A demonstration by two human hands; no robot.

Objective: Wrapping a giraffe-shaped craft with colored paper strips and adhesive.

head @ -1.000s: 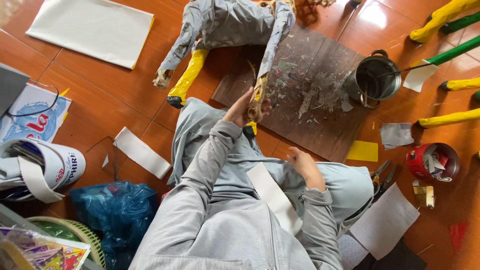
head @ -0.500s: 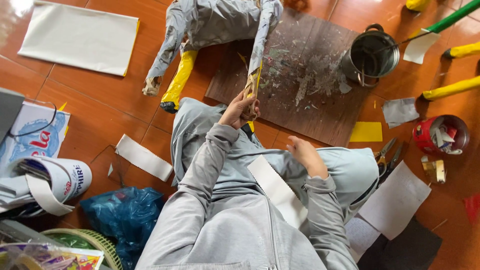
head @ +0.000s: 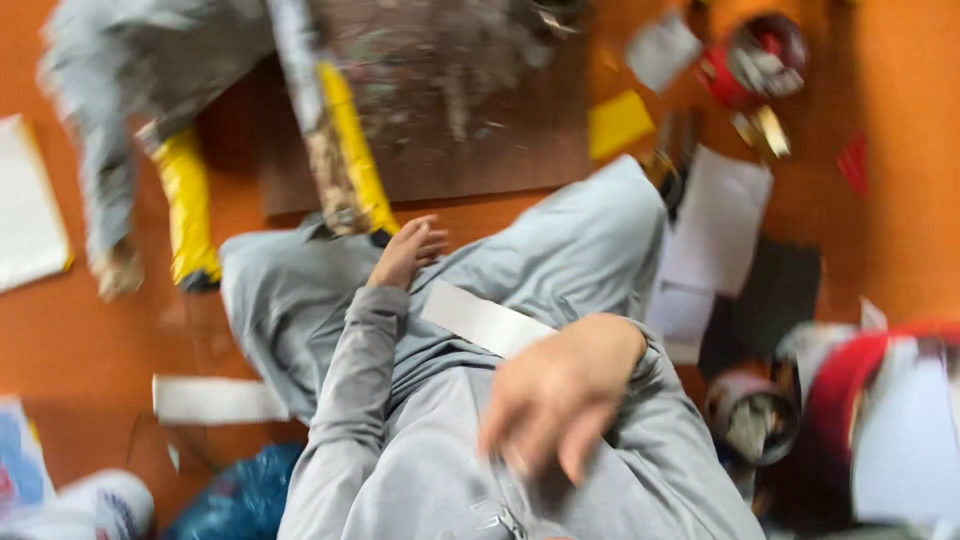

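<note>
A papier-mâché figure [head: 110, 90] in grey paper lies on the floor at the upper left, blurred. One of its yellow-wrapped legs [head: 345, 165] reaches down toward my knee. My left hand [head: 405, 252] rests on my grey trouser leg just below that leg's end, fingers loosely apart and holding nothing. Whether it touches the leg I cannot tell. My right hand [head: 560, 395] hangs close to the camera over my lap, blurred, fingers spread downward and empty. A white paper strip [head: 480, 318] lies across my lap between the two hands.
A dark paint-spattered board [head: 470, 110] lies ahead on the orange tiles. Yellow paper [head: 618, 122], a red container [head: 752, 58] and white sheets [head: 715, 225] are at the right, a tin can [head: 755, 415] lower right. Another white strip [head: 215, 400] and a blue bag [head: 240, 495] lie left.
The view has swung and blurred. My left hand came off the figure's leg and dropped to my knee. My right hand lifted from my lap toward the camera.
</note>
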